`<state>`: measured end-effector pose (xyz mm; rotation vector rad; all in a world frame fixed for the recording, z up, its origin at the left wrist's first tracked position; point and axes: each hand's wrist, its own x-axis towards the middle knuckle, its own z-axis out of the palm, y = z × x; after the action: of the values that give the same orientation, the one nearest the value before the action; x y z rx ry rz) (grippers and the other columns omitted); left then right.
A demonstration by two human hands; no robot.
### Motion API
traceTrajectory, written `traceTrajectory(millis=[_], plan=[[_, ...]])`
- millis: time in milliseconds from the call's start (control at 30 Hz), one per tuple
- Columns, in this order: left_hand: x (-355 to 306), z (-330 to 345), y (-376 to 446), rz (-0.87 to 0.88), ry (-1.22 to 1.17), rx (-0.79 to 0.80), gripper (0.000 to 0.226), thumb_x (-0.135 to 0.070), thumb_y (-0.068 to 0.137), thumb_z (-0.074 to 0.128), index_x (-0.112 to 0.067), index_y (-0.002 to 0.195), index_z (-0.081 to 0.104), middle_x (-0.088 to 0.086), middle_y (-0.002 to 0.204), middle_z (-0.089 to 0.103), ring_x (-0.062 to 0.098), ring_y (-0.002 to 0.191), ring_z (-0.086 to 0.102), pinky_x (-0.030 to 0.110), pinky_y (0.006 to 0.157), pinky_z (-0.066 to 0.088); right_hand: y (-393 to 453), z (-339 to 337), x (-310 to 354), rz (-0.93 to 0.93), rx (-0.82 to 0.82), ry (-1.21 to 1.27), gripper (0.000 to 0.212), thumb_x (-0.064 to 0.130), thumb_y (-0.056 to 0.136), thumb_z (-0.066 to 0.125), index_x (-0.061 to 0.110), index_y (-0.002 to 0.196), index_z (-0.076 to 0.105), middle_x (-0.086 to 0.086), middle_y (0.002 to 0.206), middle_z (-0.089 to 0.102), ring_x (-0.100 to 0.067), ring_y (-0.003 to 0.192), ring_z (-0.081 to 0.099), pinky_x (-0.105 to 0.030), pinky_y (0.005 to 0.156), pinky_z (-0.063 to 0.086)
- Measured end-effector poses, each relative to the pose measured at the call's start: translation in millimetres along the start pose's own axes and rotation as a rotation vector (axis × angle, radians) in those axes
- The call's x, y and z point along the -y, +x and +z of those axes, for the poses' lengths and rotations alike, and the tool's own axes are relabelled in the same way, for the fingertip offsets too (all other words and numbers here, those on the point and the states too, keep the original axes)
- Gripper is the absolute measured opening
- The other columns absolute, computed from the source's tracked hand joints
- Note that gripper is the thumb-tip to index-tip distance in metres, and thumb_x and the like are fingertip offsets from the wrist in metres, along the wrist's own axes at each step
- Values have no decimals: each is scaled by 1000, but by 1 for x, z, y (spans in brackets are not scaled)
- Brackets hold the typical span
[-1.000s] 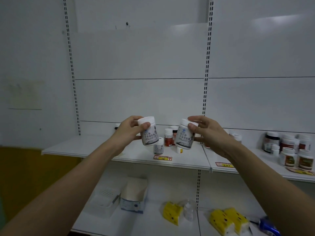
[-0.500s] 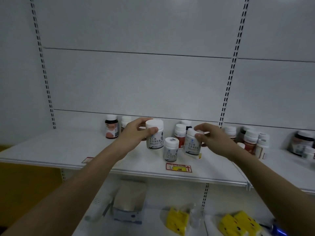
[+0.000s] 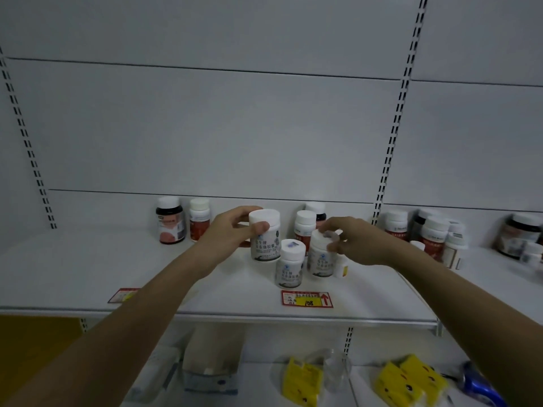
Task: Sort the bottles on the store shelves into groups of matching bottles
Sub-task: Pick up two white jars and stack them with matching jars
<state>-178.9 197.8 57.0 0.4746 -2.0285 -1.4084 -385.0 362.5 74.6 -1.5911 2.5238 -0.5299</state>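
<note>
Three matching white bottles with white caps and grey-blue labels are gathered near the front middle of the shelf (image 3: 88, 268), which is taken as the start of one group. The left bottle (image 3: 264, 235) is clamped by the left hand (image 3: 232, 233), thumb across the cap's front and fingers curled round behind; whether its base is already resting on the shelf cannot be told. The right bottle (image 3: 320, 257) is gripped at the cap by the fingertips of the right hand (image 3: 352, 240), closed round the lid from above, as though it is being set down upright. Between and just in front of them the middle bottle (image 3: 289, 262) stands free, touched by neither hand. The two held bottles are brought in on either side of it, presumably so that like labels are kept together.

Just beside the right bottle a small white vial with a yellow label (image 3: 341, 267) is seen, partly hidden by the right hand. Behind the trio two red-labelled bottles (image 3: 305, 227) are visible, one white-bodied and one darker behind it. At the back left, one dark bottle with a pink label (image 3: 170, 220) and one white bottle with a red label (image 3: 199, 218) are stood side by side, apart from the rest. On the adjoining shelf to the right a mixed cluster (image 3: 432, 236) is left unsorted; its count cannot be made out through the blur. Two price tags are fixed to the shelf's front, a red-and-yellow one (image 3: 307, 298) below the trio and another (image 3: 123, 295) further left
</note>
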Motion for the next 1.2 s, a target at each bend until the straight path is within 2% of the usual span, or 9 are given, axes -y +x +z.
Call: traceTrajectory(millis=[67, 333, 533, 700, 767, 967, 1033, 1133, 1200], plan=[[-2, 2, 1, 2, 6, 7, 31, -19, 91, 65, -23, 122, 60, 1, 119, 65, 16, 105, 65, 30, 86, 56, 2, 0, 1, -9, 35, -11, 44, 17, 92, 64, 22, 133, 51, -3, 140, 52, -21, 116, 55, -35, 98, 47], [-16, 0, 0, 32, -5, -43, 27, -18, 91, 65, -26, 116, 62, 2, 117, 66, 14, 101, 67, 31, 84, 58, 1, -15, 6, -62, 48, -58, 39, 27, 90, 67, 20, 127, 58, -3, 131, 58, -16, 103, 59, -32, 92, 51], [-40, -9, -8, 88, 34, -89, 32, -17, 92, 63, -16, 124, 61, 1, 114, 67, 5, 91, 66, 15, 66, 56, -10, -45, 11, -109, -45, -57, 34, 31, 90, 66, 21, 122, 61, -1, 124, 59, -11, 89, 61, -27, 81, 53], [-51, -12, -11, 119, 27, -110, 35, -21, 91, 64, -15, 125, 62, 3, 115, 68, 11, 98, 68, 24, 75, 59, -15, -52, 9, -124, -71, -44, 34, 33, 90, 66, 18, 120, 63, -2, 120, 61, -4, 78, 59, -19, 67, 47], [-51, -10, -11, 114, 20, -121, 34, -22, 91, 64, -15, 124, 63, 5, 115, 68, 14, 101, 68, 25, 75, 59, -17, -50, 6, -128, -86, -33, 34, 36, 89, 66, 19, 118, 64, -2, 118, 62, -1, 76, 58, -19, 66, 47], [-47, 4, -15, 81, 8, -135, 34, -19, 90, 66, -13, 123, 63, 6, 113, 68, 18, 101, 67, 25, 73, 59, -21, -44, 0, -120, -117, 0, 33, 37, 86, 69, 22, 115, 66, -2, 117, 62, -12, 86, 61, -28, 77, 53], [-43, 11, -17, 61, 10, -119, 33, -19, 90, 66, -15, 122, 63, 5, 114, 68, 19, 101, 67, 27, 74, 59, -21, -40, -3, -123, -136, 15, 32, 35, 87, 69, 21, 116, 65, -3, 117, 62, -15, 92, 59, -24, 73, 49], [-40, 19, -18, 39, 26, -110, 31, -20, 89, 67, -20, 120, 63, 5, 117, 67, 18, 102, 67, 30, 79, 59, -17, -37, -5, -116, -146, 43, 32, 34, 88, 68, 20, 116, 63, -3, 118, 60, -16, 89, 59, -18, 62, 43], [-41, 24, -19, 41, 34, -116, 32, -21, 89, 67, -20, 121, 63, 4, 117, 66, 17, 102, 67, 31, 80, 59, -14, -34, -5, -114, -131, 53, 32, 34, 87, 69, 20, 115, 63, -2, 118, 60, -16, 89, 60, -18, 61, 43]])
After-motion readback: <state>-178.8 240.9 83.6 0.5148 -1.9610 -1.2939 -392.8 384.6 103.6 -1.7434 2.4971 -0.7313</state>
